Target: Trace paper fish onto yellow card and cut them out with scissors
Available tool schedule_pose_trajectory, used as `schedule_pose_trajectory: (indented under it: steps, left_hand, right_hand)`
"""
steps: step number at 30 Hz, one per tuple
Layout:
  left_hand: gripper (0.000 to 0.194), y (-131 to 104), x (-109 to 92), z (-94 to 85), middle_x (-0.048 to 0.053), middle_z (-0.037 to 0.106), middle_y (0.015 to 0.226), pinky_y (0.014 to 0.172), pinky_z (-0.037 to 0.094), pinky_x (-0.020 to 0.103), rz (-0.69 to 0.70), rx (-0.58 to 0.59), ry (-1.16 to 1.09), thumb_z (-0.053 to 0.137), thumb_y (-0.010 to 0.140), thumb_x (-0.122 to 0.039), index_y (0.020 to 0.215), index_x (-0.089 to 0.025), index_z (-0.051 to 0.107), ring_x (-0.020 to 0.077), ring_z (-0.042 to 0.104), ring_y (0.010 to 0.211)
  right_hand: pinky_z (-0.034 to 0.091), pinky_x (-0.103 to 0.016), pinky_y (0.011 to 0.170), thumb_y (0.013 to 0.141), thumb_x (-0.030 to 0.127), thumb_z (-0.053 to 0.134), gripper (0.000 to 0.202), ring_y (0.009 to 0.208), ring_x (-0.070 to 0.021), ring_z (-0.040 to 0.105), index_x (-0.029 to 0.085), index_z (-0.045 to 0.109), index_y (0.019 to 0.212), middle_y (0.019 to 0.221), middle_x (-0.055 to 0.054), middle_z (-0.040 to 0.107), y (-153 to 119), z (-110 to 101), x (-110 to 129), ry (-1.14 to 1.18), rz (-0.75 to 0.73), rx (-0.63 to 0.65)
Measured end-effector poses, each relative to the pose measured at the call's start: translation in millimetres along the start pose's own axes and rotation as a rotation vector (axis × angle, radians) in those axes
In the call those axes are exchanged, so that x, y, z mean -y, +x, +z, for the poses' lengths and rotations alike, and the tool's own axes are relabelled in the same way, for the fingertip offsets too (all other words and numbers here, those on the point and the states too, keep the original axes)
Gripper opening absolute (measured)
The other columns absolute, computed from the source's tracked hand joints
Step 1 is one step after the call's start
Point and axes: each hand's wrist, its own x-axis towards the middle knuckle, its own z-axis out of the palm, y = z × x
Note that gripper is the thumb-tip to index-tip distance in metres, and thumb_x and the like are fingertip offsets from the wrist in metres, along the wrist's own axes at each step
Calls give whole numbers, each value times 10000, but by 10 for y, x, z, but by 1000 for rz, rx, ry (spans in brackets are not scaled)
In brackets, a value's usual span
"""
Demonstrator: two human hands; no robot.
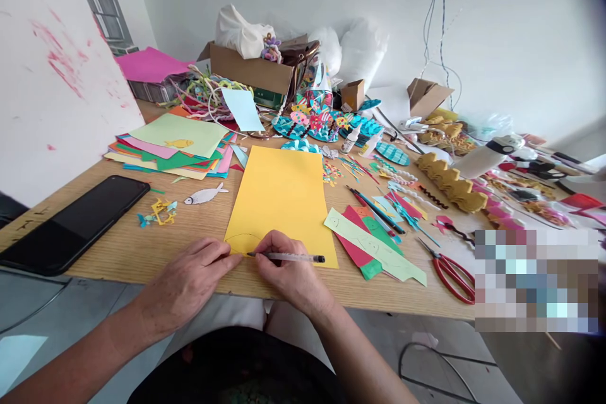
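Note:
A yellow sheet of paper (283, 192) lies at the table's front edge, with a thin curved line drawn near its lower left corner. My right hand (293, 274) pinches a pen (296, 257), its tip touching the sheet beside that line. Flat on the lower left corner rests my left hand (189, 281), fingers stretched toward the pen tip and holding nothing. A white fish cutout (206, 194) lies left of the sheet. To the right, a pale green strip with drawn outlines (376, 246) overlaps red and green paper scraps.
A black phone (76, 221) lies at the left. Behind it rises a stack of coloured paper (177, 132) with a small yellow fish on top. Red-handled scissors (452, 278) lie at the right edge. Glue bottles (351, 139), a cardboard box (250, 69) and craft pieces crowd the back.

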Motion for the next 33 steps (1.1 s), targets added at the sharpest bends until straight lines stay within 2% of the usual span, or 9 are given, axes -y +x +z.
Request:
schedule_pose_trajectory:
  steps: [9,33]
  left_hand:
    - [330,6,-6,5,48,562,871,773,473,319,-17,33,-14,345,886,-60,1072,-156,599,186,527,843]
    - [363,-4,-3,22,46,554,886,786,463,321,-12,-4,-4,370,834,-2,1059,-165,603,193,530,861]
  right_hand:
    - [344,-181,494,692,129,505,76,505,-88,466,181,541,652,558,45,538,-2,0,6,-18,-1,11]
    - [347,-179,491,690,118,503,84,485,-80,439,185,529,648,541,59,503,-11,-29,51,-30,-2,22]
